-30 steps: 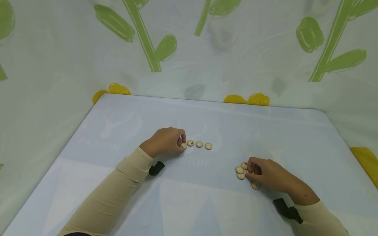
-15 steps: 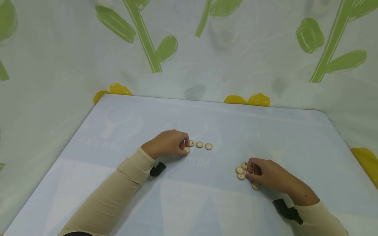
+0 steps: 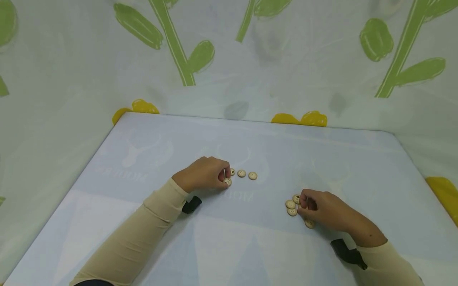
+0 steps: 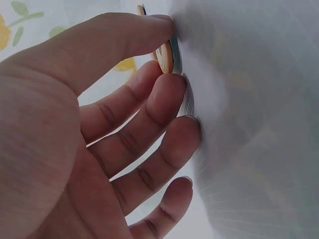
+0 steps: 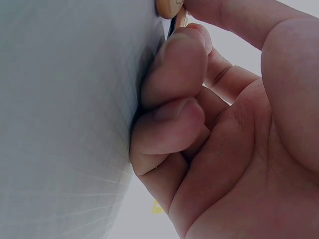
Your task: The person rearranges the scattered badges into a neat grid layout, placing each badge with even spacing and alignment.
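Observation:
Left of the table's middle, my left hand (image 3: 205,173) pinches a round wooden button (image 4: 166,57) between thumb and fingers, close over the cloth; its holes show in the head view. A short row of buttons lies just beyond, with one wooden button (image 3: 241,173) and another wooden button (image 3: 253,175) fully visible and a third partly behind the fingers. My right hand (image 3: 327,210) holds thumb and forefinger together on a button (image 5: 182,19) seen edge-on, its other fingers curled at the cloth. Beside its fingertips lies a small cluster of buttons (image 3: 290,204); one button (image 3: 309,223) sits under the hand.
A pale blue and white cloth (image 3: 229,246) with faint deer prints covers the table. Behind it hangs a whitish curtain (image 3: 304,67) with green leaves and yellow shapes. Black straps (image 3: 348,254) sit at both wrists, over beige sleeves.
My left hand has drawn the pinched button slightly nearer and to the right, out of line with the row. My right hand has stayed in place by the cluster.

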Demonstrator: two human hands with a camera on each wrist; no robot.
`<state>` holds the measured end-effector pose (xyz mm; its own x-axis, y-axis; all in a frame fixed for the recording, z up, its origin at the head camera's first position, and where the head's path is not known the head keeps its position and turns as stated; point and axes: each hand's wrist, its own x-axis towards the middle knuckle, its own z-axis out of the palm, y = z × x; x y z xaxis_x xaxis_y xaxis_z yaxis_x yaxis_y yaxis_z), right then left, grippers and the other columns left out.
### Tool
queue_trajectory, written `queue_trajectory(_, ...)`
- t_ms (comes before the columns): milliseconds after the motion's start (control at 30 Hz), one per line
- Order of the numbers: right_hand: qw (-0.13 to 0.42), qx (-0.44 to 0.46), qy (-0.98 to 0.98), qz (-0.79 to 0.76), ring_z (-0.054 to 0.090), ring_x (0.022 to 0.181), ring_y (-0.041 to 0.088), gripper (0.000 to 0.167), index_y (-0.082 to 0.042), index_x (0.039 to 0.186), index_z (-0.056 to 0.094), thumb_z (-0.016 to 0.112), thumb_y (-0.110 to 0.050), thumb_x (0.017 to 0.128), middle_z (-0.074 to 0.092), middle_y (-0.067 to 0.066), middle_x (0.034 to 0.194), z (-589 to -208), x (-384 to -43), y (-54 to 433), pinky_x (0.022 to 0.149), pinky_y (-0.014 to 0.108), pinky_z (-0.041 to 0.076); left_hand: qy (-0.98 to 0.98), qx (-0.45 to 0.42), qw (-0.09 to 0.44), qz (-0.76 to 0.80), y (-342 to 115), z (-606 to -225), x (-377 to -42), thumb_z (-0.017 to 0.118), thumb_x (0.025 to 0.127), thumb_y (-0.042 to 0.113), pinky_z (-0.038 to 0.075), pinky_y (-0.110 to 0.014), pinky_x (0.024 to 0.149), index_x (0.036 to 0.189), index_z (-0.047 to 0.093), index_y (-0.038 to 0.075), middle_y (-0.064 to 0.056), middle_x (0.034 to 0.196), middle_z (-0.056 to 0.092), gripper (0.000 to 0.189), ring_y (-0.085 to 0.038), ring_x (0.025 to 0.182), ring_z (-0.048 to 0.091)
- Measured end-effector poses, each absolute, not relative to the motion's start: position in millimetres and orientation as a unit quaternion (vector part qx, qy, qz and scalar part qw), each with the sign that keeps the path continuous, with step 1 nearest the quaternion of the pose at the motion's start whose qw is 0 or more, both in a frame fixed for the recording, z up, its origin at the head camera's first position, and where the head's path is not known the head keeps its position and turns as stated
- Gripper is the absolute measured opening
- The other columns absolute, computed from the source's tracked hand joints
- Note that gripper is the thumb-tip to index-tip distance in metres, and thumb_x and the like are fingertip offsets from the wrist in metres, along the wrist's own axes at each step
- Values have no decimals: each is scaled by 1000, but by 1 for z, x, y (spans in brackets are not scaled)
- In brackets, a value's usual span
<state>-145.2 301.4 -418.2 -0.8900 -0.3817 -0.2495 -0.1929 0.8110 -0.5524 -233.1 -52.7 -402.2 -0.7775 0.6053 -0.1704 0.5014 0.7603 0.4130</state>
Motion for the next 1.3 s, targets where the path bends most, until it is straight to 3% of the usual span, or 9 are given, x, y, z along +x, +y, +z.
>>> queue_trajectory(400,171,-159,936,-262,42,57,4,20,-18,88,53,72,-26,92,47,-8,66,-417,-146,302,50,22,35,925,298,151,183,-51,-402,-233,75,86,24,44,-26,66,94,68,19,8,79,62,12,-8,69,54)
queue_trajectory(1300,170,-154,938,-261,42,57,4,21,-19,87,53,71,-27,92,48,-8,66,-419,-145,301,50,22,35,916,294,172,209,-51,-403,-234,76,86,22,43,-26,67,98,66,18,4,80,60,15,-9,71,52)
